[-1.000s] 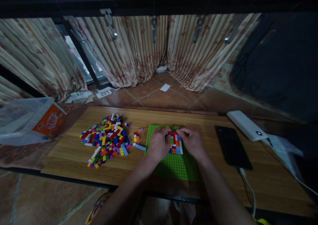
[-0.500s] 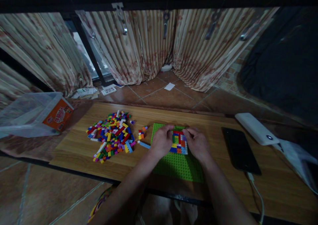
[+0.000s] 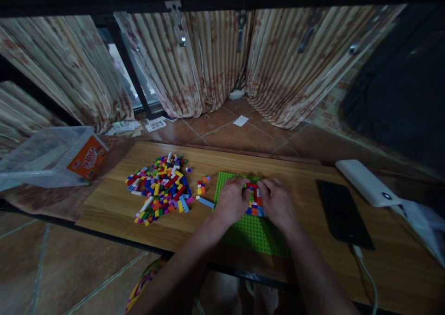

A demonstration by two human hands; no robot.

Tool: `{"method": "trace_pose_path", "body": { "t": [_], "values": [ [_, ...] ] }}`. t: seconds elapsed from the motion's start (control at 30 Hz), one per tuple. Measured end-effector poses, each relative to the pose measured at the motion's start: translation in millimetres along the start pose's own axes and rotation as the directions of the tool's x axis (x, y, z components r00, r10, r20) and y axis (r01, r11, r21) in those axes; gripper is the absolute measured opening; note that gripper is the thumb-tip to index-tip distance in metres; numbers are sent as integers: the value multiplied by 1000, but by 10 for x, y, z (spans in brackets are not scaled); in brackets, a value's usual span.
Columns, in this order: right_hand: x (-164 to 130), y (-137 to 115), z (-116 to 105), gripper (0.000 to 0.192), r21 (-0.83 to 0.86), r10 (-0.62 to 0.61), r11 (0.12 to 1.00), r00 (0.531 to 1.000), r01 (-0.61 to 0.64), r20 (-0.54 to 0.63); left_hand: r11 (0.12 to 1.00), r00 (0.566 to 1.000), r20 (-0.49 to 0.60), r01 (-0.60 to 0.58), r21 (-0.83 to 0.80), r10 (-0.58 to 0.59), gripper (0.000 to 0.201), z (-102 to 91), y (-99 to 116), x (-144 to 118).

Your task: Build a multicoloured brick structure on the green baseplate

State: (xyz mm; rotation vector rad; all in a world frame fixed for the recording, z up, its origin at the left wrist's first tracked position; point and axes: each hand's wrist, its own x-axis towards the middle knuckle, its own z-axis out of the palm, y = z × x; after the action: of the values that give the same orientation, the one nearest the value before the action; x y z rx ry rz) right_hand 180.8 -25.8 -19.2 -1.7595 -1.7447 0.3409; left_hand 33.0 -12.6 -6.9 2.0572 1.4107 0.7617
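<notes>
A green studded baseplate lies on the wooden table, under both hands. On its far half is a flat patchwork of toy bricks in red, blue, yellow, orange and white. My left hand is closed at the left side of this patchwork, thumb and fingers curled against its bricks. From the right, my right hand is closed on the same patchwork, with its fingertips at the far edge. The fingers cover much of the bricks, so any single loose piece between them is hidden.
Left of the baseplate spreads a pile of loose bricks, with a blue long brick nearer the plate. A clear plastic box stands at far left. To the right lie a black phone with a cable and a white power bank.
My left hand has shifted rightward over the patchwork, covering more of its left part. Both hands are now closer together. The whole view has shifted slightly.
</notes>
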Motion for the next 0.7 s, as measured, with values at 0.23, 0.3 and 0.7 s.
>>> {"method": "trace_pose_path", "body": {
  "t": [0.23, 0.3, 0.7],
  "values": [
    [-21, -65, 46, 33, 0, -79, 997, 996, 79, 44, 999, 1000, 8, -26, 44, 26, 27, -3, 14, -13],
    [-19, -65, 50, 33, 0, -79, 997, 996, 79, 49, 999, 1000, 10, -25, 40, 25, 26, -7, 16, -13],
    [-24, -60, 51, 34, -21, -63, 998, 996, 64, 63, 999, 999, 7, -43, 25, 43, 26, 8, -2, -13]
  ]
}}
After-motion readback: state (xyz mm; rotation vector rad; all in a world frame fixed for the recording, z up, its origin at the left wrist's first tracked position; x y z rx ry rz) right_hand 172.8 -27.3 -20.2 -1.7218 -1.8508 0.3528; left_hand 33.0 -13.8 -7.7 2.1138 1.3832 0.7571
